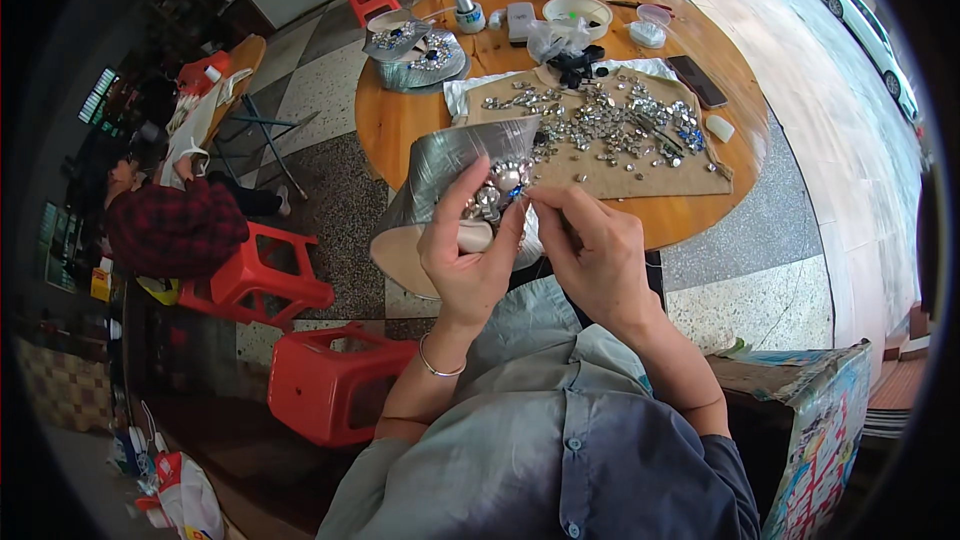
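My left hand point(463, 265) is closed around a curved silver piece point(432, 162) with beige lining, holding it up over the table's near edge. A jewelled cluster point(488, 200) of clear stones, a large pearl-like bead and small blue stones sits on this piece, between my left thumb and fingers. My right hand point(603, 255) pinches thumb and forefinger together right at the blue stones. Whatever lies in that pinch is too small to make out. Loose clear and blue stones point(600, 120) are scattered just beyond both hands on a cardboard sheet point(660, 178).
On the wooden table point(720, 215) stand similar jewelled silver pieces point(425, 70), a thread spool point(470, 18), a white bowl point(578, 12) and a phone point(697, 82). Red stools point(335, 385) stand left. Another person in a checked shirt point(175, 225) sits at far left.
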Motion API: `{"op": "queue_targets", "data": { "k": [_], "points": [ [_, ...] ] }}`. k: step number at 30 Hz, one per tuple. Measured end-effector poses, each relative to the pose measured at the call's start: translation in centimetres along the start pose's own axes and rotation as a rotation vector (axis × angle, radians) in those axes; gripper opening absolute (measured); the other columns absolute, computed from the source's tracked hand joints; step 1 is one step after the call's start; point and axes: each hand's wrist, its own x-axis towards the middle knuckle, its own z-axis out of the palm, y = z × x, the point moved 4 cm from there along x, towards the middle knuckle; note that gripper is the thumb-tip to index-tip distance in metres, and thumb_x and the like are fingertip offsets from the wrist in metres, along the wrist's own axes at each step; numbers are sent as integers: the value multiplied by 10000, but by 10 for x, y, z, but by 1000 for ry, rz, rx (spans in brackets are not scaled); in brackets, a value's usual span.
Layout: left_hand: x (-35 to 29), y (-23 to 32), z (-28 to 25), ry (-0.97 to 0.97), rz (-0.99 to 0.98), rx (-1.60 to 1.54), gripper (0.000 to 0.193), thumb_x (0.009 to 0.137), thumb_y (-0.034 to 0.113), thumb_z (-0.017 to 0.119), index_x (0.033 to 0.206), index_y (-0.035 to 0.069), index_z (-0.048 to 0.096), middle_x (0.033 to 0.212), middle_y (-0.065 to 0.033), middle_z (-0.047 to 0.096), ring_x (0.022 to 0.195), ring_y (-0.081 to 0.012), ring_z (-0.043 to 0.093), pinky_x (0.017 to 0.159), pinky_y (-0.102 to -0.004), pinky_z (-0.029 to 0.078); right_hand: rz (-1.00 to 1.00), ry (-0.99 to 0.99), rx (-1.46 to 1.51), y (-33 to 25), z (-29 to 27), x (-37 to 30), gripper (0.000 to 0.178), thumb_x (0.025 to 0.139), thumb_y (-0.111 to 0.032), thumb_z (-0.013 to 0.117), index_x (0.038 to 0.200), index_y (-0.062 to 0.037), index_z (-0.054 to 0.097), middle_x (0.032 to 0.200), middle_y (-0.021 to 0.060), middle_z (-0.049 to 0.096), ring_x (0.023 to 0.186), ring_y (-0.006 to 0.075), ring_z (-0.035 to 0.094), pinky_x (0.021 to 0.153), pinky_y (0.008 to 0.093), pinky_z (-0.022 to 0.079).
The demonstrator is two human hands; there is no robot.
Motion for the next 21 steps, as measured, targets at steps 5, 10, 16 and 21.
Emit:
{"op": "queue_targets", "data": {
  "k": [5,10,16,21],
  "points": [
    [-7,17,12,-123,456,355,407,714,-86,656,1104,-2,570,1052,-157,606,880,-206,611,773,-287,493,-12,-16,-1,8,-2,-5,149,788,3,546,936,-13,536,691,158,578,561,301,578,503,333,445],
    [-17,2,25,-290,188,-84,414,714,-100,644,1102,37,593,1029,-160,613,909,-261,610,830,-317,472,157,39,130,17,3,-13,200,799,-2,502,998,-8,475,732,191,571,651,386,568,561,393,449],
    [-19,3,15,-344,512,408,382,710,-119,639,1059,33,601,1024,-135,619,895,-242,611,853,-345,466,337,-97,280,18,-1,-21,250,839,-67,481,1076,9,453,779,176,586,723,359,574,625,396,443],
    [-16,3,-13,-145,31,-344,393,648,-143,660,963,79,581,881,-139,628,819,-243,613,688,-365,523,458,-273,807,76,-4,-17,239,888,-176,509,1039,7,542,889,69,617,768,162,593,604,287,437]
  ]
}}
